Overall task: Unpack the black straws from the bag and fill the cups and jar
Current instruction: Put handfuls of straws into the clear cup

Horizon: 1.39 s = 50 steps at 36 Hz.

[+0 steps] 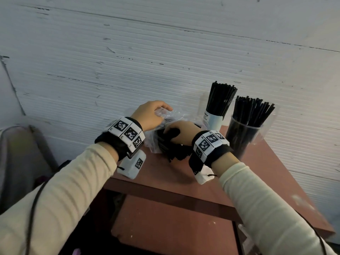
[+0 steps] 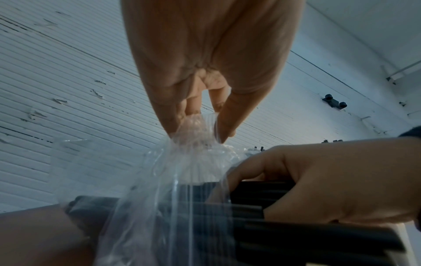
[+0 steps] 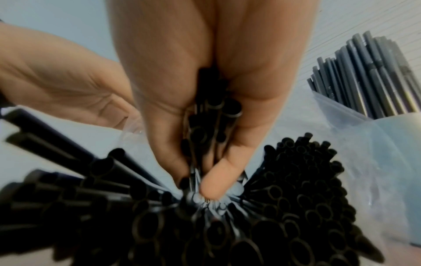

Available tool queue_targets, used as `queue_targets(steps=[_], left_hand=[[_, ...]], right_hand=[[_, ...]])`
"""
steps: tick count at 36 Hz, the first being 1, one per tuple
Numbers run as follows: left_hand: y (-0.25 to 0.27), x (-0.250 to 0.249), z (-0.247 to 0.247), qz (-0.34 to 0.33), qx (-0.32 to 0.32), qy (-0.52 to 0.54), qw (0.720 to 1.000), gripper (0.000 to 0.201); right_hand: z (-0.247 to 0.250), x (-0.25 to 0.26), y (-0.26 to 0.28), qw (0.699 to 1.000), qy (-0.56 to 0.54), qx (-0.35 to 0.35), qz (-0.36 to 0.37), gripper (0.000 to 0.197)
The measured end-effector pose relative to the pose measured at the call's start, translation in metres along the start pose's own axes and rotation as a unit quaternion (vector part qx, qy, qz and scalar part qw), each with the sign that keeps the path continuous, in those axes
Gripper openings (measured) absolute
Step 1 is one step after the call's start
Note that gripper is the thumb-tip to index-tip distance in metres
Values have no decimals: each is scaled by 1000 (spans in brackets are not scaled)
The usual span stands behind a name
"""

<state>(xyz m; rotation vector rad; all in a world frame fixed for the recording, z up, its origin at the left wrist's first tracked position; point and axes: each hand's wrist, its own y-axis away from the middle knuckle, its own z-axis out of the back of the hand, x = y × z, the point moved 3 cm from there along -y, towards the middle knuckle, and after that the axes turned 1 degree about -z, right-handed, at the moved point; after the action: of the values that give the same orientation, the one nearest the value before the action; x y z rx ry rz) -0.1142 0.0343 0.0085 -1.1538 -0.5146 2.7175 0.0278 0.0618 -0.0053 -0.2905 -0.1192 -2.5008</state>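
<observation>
A clear plastic bag (image 1: 166, 116) (image 2: 159, 180) of black straws (image 1: 171, 150) (image 3: 227, 225) lies on the reddish-brown table (image 1: 165, 173). My left hand (image 1: 152, 115) (image 2: 200, 126) pinches the bag's bunched top and lifts it. My right hand (image 1: 181, 132) (image 3: 205, 153) reaches into the bag and grips a small bunch of straws (image 3: 212, 117); in the left wrist view its fingers (image 2: 296, 180) curl round them. A white paper cup (image 1: 214, 119) and a clear cup (image 1: 242, 137) stand at the back right, both holding black straws (image 1: 220, 98).
A ribbed white wall (image 1: 128, 61) stands right behind the table. A lower shelf (image 1: 171, 223) of the same reddish wood shows under the tabletop. A grey chair or bag (image 1: 20, 159) sits left of the table. Bare tabletop (image 1: 266, 172) lies under my right forearm.
</observation>
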Motion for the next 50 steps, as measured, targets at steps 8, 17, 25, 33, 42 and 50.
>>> queue_targets(steps=[8, 17, 25, 33, 42, 50], left_hand=[[-3, 0, -2, -1, -1, -9, 1000, 47], [-4, -2, -3, 0, -6, -13, 1000, 46], [-2, -2, -4, -3, 2, -27, 1000, 48], [4, -11, -10, -110, -69, -95, 987, 49], [11, -67, -61, -209, 134, -148, 957, 71], [-2, -100, -84, -148, 103, -146, 973, 13]], right_hand=[[8, -8, 10, 999, -33, -17, 6, 41], [7, -13, 17, 999, -39, -30, 17, 29], [13, -18, 23, 996, -70, -43, 19, 29], [38, -37, 56, 993, -112, -16, 27, 28], [68, -50, 106, 993, -107, 2, 38, 27], [96, -62, 150, 990, -102, -81, 49, 39]])
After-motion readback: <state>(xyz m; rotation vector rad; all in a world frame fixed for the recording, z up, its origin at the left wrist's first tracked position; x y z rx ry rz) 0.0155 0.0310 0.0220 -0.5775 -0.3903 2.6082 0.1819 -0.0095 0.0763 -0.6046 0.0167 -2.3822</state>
